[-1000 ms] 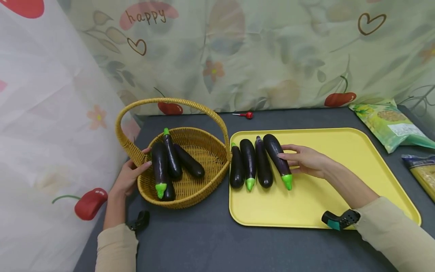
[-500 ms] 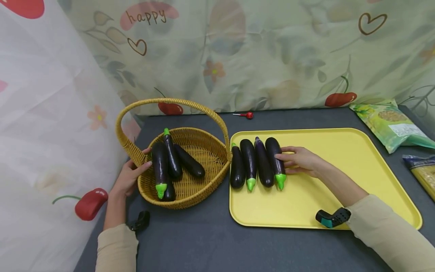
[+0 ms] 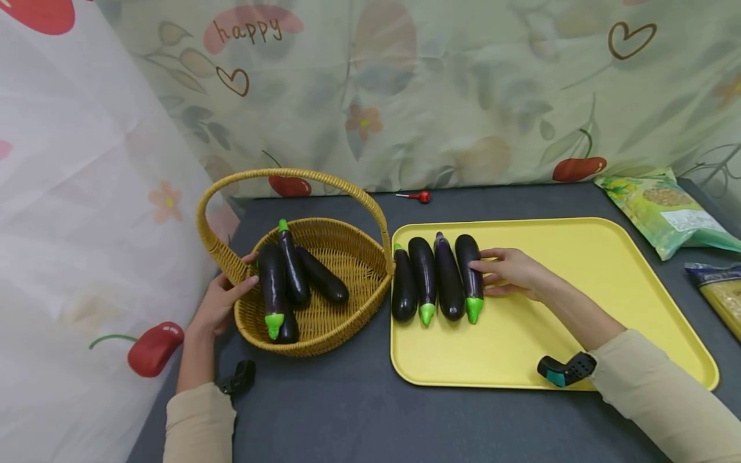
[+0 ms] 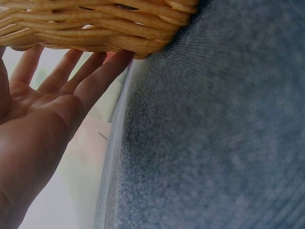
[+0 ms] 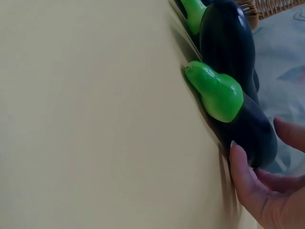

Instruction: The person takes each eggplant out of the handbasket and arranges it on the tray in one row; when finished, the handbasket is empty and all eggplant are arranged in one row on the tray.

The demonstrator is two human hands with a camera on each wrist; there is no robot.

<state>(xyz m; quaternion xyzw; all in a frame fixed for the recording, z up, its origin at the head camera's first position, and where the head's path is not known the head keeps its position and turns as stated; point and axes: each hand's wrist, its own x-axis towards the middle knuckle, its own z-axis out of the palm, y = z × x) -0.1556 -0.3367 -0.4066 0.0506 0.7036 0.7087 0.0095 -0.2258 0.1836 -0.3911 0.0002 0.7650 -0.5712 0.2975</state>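
Note:
My right hand (image 3: pixel 515 275) holds the rightmost eggplant (image 3: pixel 467 267) on the yellow tray (image 3: pixel 556 347), fingers and thumb around its side. In the right wrist view, this eggplant's green cap (image 5: pixel 219 93) points away from my fingers. Left of it, three more eggplants lie in a row: one with its green end (image 3: pixel 427 314) toward me, another with a dark stem (image 3: pixel 448 276), and one at the tray's edge (image 3: pixel 404 283). My left hand (image 3: pixel 219 302) grips the wicker basket (image 3: pixel 324 344) near its handle base, thumb over the rim; fingers touch its woven wall (image 4: pixel 95 26) outside.
Several eggplants (image 3: pixel 272 283) lie inside the basket, whose tall handle (image 3: pixel 301 173) arches over it. Behind the tray is a red lollipop (image 3: pixel 424 197). A green bag (image 3: pixel 666 209) and another food packet (image 3: pixel 718 292) lie at the right. A printed curtain stands behind.
The right hand has moved the rightmost eggplant slightly left and turned it straighter, close beside its neighbour. In the last half second it shifted only slightly. The left hand and basket stay put.

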